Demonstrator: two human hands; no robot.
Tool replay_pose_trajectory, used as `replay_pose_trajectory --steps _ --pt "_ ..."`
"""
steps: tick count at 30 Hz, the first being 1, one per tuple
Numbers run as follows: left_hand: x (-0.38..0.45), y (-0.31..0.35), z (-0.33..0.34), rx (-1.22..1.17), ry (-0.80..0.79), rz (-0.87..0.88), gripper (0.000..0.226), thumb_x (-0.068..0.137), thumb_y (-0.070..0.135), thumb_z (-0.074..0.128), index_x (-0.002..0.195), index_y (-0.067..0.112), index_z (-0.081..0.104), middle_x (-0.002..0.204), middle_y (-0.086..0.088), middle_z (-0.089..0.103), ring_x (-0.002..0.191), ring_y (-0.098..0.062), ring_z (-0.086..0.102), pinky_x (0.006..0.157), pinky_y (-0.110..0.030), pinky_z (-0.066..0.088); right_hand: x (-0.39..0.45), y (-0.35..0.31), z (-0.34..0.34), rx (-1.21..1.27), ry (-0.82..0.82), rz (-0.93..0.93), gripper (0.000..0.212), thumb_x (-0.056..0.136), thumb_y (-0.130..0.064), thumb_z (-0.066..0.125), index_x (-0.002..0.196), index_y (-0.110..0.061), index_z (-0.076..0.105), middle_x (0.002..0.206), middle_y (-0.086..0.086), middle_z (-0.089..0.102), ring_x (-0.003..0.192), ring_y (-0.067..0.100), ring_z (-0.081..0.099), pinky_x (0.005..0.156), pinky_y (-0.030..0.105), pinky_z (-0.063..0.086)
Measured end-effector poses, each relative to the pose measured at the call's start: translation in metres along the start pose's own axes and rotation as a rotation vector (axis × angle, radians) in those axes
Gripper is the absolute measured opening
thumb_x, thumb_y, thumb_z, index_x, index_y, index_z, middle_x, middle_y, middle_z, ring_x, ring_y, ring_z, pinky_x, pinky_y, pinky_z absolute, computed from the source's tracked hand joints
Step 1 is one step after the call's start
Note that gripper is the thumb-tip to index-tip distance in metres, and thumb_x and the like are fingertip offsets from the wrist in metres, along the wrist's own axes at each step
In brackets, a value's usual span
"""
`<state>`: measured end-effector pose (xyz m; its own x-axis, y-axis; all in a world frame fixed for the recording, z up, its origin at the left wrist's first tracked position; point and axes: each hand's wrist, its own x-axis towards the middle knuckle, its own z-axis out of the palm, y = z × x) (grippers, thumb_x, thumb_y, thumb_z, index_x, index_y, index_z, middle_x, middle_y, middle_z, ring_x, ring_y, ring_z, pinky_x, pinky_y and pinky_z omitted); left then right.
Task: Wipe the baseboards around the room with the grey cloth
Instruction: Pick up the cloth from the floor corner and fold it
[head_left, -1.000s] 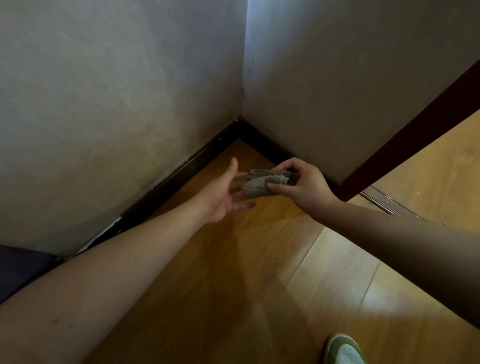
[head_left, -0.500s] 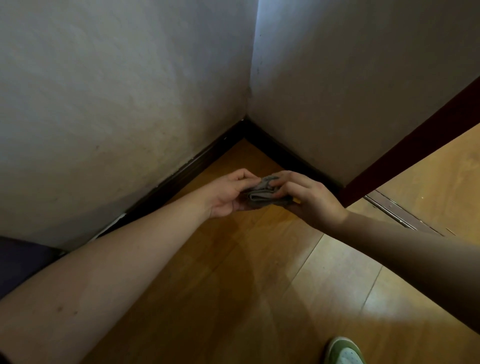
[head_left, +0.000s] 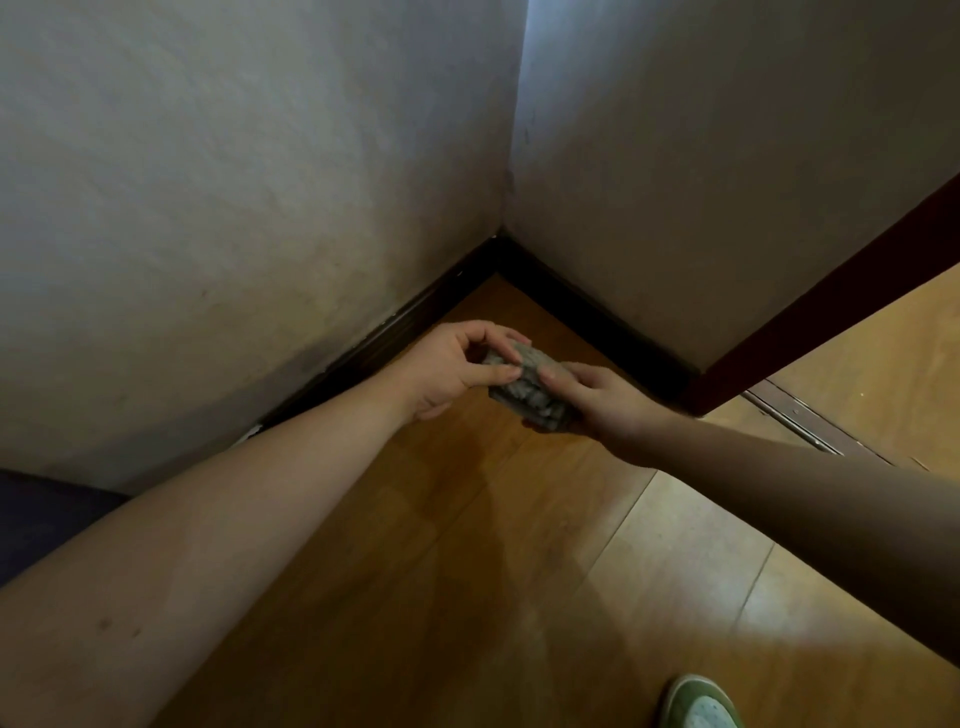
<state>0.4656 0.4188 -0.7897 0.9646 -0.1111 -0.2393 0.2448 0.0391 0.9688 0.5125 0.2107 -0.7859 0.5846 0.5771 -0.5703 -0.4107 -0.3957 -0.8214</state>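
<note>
The right hand (head_left: 597, 400) covers the near end of the grey cloth (head_left: 530, 389), and its fingers under the cloth are hidden. The left hand (head_left: 452, 369) hides the cloth's far-left corner. A green shoe (head_left: 698, 704) is cut off by the bottom edge. The left forearm hides part of the dark baseboard (head_left: 415, 322).

Both hands, left (head_left: 447, 366) and right (head_left: 605, 402), grip a seemingly folded grey cloth (head_left: 530, 387) above the dark corner baseboards (head_left: 587, 317).

- two pale plaster walls (head_left: 234, 171) meet in a corner, stained low down
- wood plank floor (head_left: 519, 545), warm light patch at right
- dark red door frame (head_left: 831, 296) at right
- metal threshold strip (head_left: 800, 421)
</note>
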Motion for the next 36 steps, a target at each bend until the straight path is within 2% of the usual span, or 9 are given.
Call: replay_pose_trajectory --steps 4,9,12,15,18,21,27,30,36 --pt "0.000 -0.001 0.002 0.292 0.131 0.093 0.011 0.085 0.010 0.076 0.090 0.019 0.073 0.124 0.008 0.062 0.118 -0.005 0.057 0.094 -0.023 0.053 -0.001 -0.002 0.004 -0.185 0.238 -0.086 0.052 0.084 -0.049 0.069 0.122 -0.016 0.058 0.106 0.001 0.069 0.090 0.014 0.070 0.077 0.028 0.060" --pt "-0.006 -0.008 0.027 0.664 0.405 0.191 0.022 0.101 0.026 0.056 0.119 0.020 0.068 0.119 0.009 0.055 0.103 0.000 0.052 0.075 0.003 0.039 -0.002 0.001 0.012 -0.350 0.544 -0.179 0.049 0.087 -0.046 0.067 0.128 -0.020 0.054 0.110 -0.006 0.063 0.096 0.010 0.065 0.075 0.025 0.060" --pt "-0.008 -0.010 0.036 0.638 0.398 0.130 0.037 0.107 0.035 0.039 0.132 0.017 0.059 0.129 0.006 0.054 0.109 0.000 0.048 0.074 -0.001 0.035 -0.003 0.001 0.017 -0.345 0.516 -0.221 0.048 0.093 -0.045 0.058 0.136 -0.024 0.050 0.116 -0.008 0.061 0.100 0.007 0.063 0.080 0.023 0.057" --pt "-0.011 -0.011 0.039 0.423 0.329 0.047 0.047 0.105 0.047 0.034 0.139 0.020 0.052 0.130 0.007 0.054 0.113 -0.003 0.052 0.073 -0.004 0.040 -0.004 0.000 0.025 -0.140 0.364 -0.240 0.051 0.100 -0.048 0.042 0.145 -0.025 0.045 0.130 -0.005 0.060 0.116 0.008 0.059 0.101 0.030 0.049" --pt "-0.012 -0.014 0.036 0.161 0.285 -0.046 0.063 0.093 0.063 0.041 0.141 0.023 0.047 0.122 0.006 0.059 0.110 -0.007 0.059 0.079 -0.015 0.048 -0.004 0.001 0.035 -0.121 0.256 -0.273 0.050 0.102 -0.049 0.036 0.146 -0.027 0.042 0.136 -0.006 0.055 0.119 0.006 0.056 0.102 0.025 0.045" --pt "-0.011 -0.020 0.022 0.095 0.341 -0.105 0.093 0.071 0.081 0.062 0.144 0.026 0.043 0.134 0.003 0.055 0.120 -0.014 0.057 0.095 -0.032 0.053 -0.004 -0.001 0.038 -0.257 0.233 -0.306 0.042 0.104 -0.041 0.037 0.143 -0.032 0.045 0.134 -0.009 0.055 0.116 0.002 0.056 0.095 0.020 0.047" --pt "-0.013 -0.024 0.001 0.010 0.287 -0.087 0.060 0.085 0.023 0.078 0.139 0.019 0.052 0.128 0.001 0.062 0.121 -0.014 0.059 0.105 -0.036 0.050 0.002 -0.008 0.028 -0.230 0.424 -0.266 0.034 0.097 -0.042 0.053 0.130 -0.036 0.051 0.119 -0.015 0.057 0.109 0.007 0.059 0.089 0.028 0.053" --pt "-0.015 -0.021 -0.001 0.083 0.227 -0.036 0.057 0.083 0.016 0.079 0.134 0.023 0.053 0.128 0.002 0.059 0.120 -0.014 0.057 0.102 -0.037 0.052 0.006 -0.004 0.022 -0.059 0.237 -0.210 0.060 0.091 -0.044 0.061 0.145 -0.041 0.034 0.130 -0.011 0.053 0.112 0.013 0.062 0.092 0.032 0.055" --pt "-0.024 -0.016 -0.003 0.122 0.138 0.003 0.056 0.080 0.011 0.080 0.128 0.020 0.053 0.122 0.002 0.059 0.113 -0.010 0.059 0.089 -0.025 0.055 0.005 -0.006 0.016 -0.109 0.164 -0.257 0.041 0.086 -0.024 0.072 0.124 -0.026 0.057 0.120 -0.003 0.063 0.110 0.014 0.063 0.088 0.030 0.057"
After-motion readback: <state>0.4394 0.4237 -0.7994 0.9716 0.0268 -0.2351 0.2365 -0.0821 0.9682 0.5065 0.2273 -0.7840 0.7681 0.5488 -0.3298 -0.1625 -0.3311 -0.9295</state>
